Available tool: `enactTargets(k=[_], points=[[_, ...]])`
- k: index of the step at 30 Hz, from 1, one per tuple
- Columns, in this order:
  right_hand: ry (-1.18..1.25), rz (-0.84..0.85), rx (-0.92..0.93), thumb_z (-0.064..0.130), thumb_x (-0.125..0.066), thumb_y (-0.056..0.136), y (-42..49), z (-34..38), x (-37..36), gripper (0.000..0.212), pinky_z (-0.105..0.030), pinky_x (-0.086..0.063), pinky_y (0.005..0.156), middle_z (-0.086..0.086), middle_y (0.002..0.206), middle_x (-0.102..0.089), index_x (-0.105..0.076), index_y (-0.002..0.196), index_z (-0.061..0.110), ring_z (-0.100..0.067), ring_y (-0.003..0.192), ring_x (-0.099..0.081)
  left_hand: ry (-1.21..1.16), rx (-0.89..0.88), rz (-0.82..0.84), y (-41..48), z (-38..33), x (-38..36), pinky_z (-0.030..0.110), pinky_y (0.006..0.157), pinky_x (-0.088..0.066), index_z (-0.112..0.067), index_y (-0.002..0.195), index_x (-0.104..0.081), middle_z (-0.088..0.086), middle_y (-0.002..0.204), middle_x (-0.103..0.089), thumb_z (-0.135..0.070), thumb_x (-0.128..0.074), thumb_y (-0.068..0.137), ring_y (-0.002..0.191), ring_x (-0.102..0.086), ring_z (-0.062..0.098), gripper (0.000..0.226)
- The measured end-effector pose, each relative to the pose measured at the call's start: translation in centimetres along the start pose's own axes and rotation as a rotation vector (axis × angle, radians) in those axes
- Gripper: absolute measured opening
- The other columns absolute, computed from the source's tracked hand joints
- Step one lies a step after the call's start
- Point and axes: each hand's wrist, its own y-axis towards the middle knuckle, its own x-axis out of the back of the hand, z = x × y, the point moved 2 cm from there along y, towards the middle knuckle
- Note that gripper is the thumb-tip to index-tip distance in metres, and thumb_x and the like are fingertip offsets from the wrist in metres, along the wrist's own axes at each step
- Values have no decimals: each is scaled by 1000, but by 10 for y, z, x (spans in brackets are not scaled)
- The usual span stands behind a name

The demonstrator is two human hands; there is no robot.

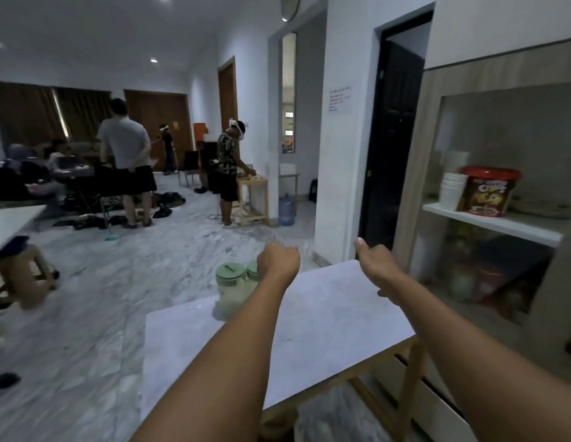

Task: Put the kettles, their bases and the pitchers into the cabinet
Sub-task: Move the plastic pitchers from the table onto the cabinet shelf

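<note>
A: Taking the white table point(325, 317) as the marker, what stood at its left end?

B: Two pitchers point(234, 290) with pale green lids, side by side on the far left corner, close to the edge. The nearer one was plain to see; the other was largely hidden behind the left hand point(278, 260).

A: And that hand, was it gripping?

B: It was curled into a loose fist at the hidden pitcher, probably around its handle, though the knuckles covered the contact, so a true grip could not be confirmed.

A: Further right along the table?

B: The right hand point(375, 261) hung above the far right corner, fingers relaxed and apart, thumb raised, pinching nothing.

A: And right of the table?

B: The cabinet point(431, 129), its white shelf point(491, 223) carrying stacked white cups point(452, 191) and a red-lidded snack tub point(490, 191), with blurred things below. No kettles or bases showed on the table; whether they sat in the cabinet was unclear.

A: What could go wrong?

B: The pitchers stood touching or nearly so at the table's edge; lifting one carelessly could nudge its neighbour onto the floor. A one-handed carry past the table corner might swing the pitcher into it, and the shelf's left end was crowded, so the cups could be toppled
</note>
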Motion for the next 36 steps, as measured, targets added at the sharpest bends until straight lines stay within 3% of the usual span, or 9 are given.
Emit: enactTargets(k=[8,10,12,14,19,24,27,31,36], points=[[-43,224,-51,58,-32,99,15,16,-162,77,-49,-36,112,-15,156,-35,-22,154,5,-38,139,-39,47,225,-81,75,107,86,39,88,-51,1,117,-62,20,119,-65,-26,-55,90,108,-61,38,39],[-55,233,-48,57,-33,99,34,16,-186,73,-47,-40,105,-13,138,-47,-30,150,4,-35,123,-47,23,261,-73,95,121,82,41,90,-51,1,114,-63,21,118,-64,-27,-54,90,107,-61,39,38],[-61,238,-41,55,-34,99,57,14,-206,64,-41,-41,92,-10,114,-45,-42,137,4,-28,101,-43,20,297,-62,117,133,72,43,93,-51,1,116,-62,21,120,-64,-29,-55,90,109,-61,38,40],[-77,249,-45,50,-36,100,84,9,-225,51,-39,-42,87,-9,107,-46,-49,122,6,-28,95,-41,6,335,-55,142,145,55,43,95,-52,1,120,-60,21,123,-63,-30,-56,90,112,-60,38,42],[-42,291,-169,41,-41,102,162,-11,-266,47,-52,-48,98,-11,110,-51,-54,126,2,-37,113,-54,-81,483,16,213,171,-7,37,73,-56,1,123,-59,19,119,-64,-28,-57,91,90,-63,33,43],[78,458,-382,52,-46,98,225,-30,-310,58,-46,-43,89,-9,125,-47,-45,140,12,-33,116,-48,-228,620,-22,272,199,-59,41,91,-53,-2,125,-60,18,118,-66,-48,-61,85,105,-63,36,60],[92,500,-409,52,-49,97,249,-36,-335,61,-45,-43,88,-12,133,-50,-46,142,11,-30,112,-48,-252,670,-77,294,212,-76,37,86,-48,-3,126,-58,18,122,-64,-49,-56,90,107,-60,35,59],[139,510,-397,42,-51,99,260,-42,-355,42,-41,-45,83,-9,116,-57,-60,125,10,-21,89,-55,-197,660,-113,310,215,-83,38,87,-46,0,125,-60,21,122,-64,-37,-52,96,109,-60,37,48],[188,435,-384,44,-48,100,266,-40,-343,42,-39,-50,71,-13,123,-61,-61,119,8,-33,110,-58,-21,577,-93,315,196,-70,35,88,-48,4,116,-63,24,120,-64,-30,-41,100,109,-60,38,44]])
